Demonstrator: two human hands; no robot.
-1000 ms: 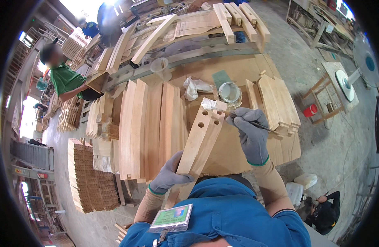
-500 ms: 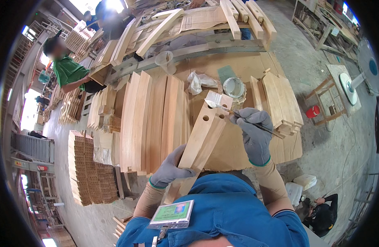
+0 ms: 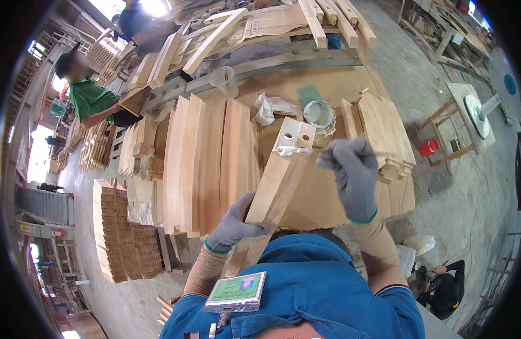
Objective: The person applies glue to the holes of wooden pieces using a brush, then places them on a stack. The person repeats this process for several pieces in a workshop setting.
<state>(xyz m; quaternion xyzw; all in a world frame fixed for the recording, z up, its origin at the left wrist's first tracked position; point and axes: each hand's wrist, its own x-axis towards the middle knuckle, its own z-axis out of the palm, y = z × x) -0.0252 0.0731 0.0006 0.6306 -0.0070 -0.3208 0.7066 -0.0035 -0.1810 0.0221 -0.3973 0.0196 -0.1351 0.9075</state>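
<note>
My left hand (image 3: 236, 227), in a grey glove, is wrapped round a long squared wooden post (image 3: 271, 195) that slants up and away from my body. Two round holes show near the post's far end, and something white and wet lies just below them. My right hand (image 3: 352, 181), gloved too and smeared by motion, pinches a thin brush (image 3: 305, 150) whose white tip is at that spot. Beyond the post's end stands a round tub (image 3: 318, 114) with whitish contents. A crumpled white plastic bag (image 3: 271, 107) lies to its left.
Wooden boards (image 3: 212, 164) stand stacked on the left of the cardboard-covered table (image 3: 385, 195), with more pieces (image 3: 379, 130) on the right. A clear plastic cup (image 3: 223, 81) is at the back. A fan (image 3: 478, 113) stands far right. A person in green (image 3: 93, 99) works at left.
The brush has moved from the post's end face, by the holes, down to the edge just below them. My right hand has shifted slightly, and the post has turned a little.
</note>
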